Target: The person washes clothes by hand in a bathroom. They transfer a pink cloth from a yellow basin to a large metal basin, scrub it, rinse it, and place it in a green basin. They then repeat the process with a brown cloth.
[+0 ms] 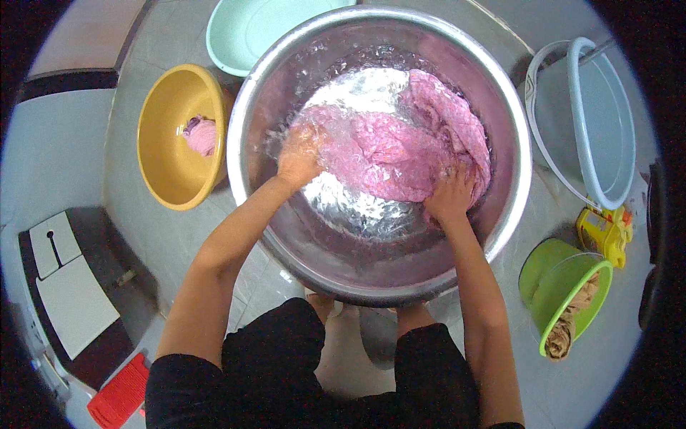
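Left grip and right grip are touching wrinkly cloth; can't tell if squeezing. Around them, a round metal tub is leaving room.

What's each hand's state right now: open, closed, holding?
Left hand: at the left end of the pink cloth; fingers blurred, open or closed can't be told.
Right hand: on the cloth's right part; grip can't be told.

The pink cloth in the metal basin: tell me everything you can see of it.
The pink cloth looks like soft, faintly patterned fabric, wet and crumpled. It lies partly submerged in water in the metal basin, one stretch curving away along the right. The right hand touches its right part; the left hand is at its left end, contact unclear.
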Tool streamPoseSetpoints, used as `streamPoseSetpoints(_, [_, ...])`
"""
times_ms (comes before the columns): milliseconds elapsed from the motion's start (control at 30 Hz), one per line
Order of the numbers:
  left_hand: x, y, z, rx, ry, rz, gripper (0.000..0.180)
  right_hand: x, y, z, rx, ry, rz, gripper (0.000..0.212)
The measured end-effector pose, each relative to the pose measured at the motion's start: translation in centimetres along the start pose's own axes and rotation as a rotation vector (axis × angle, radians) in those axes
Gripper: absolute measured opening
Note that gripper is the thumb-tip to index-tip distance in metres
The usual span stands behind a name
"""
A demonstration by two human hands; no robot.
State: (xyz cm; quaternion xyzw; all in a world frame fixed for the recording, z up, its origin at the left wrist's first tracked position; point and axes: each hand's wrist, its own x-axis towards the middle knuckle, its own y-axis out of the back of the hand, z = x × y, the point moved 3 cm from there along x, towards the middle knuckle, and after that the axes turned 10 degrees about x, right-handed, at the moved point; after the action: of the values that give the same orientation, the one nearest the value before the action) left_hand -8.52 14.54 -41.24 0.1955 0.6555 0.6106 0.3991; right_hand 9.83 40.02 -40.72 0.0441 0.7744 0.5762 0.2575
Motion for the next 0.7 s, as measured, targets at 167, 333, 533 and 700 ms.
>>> streamPoseSetpoints(167, [-1.6, -1.5, 3.8, 0.190, -0.077, 0.050, 0.066, -0.9, 1.3, -3.9, 0.037, 0.025, 0.094, 0.079])
streamPoseSetpoints(333, [-0.6, 0.3, 1.1, -0.354, -0.122, -0.110, 0.037, -4.2, -0.2, -7.9, 0.833, 0.117, -0.140, 0.076])
streamPoseSetpoints(533, [-0.1, -0.3, -0.8, -0.082, 0.387, 0.507, 0.053, -4.6, -4.1, -8.9, 1.978, -0.750, -0.905, 0.083])
streamPoseSetpoints(700, [1.3, -1.8, 9.0, -0.595, 0.103, 0.382, 0.046, -0.6, 2.0, -12.7, 2.252, -0.800, -0.534, 0.084])
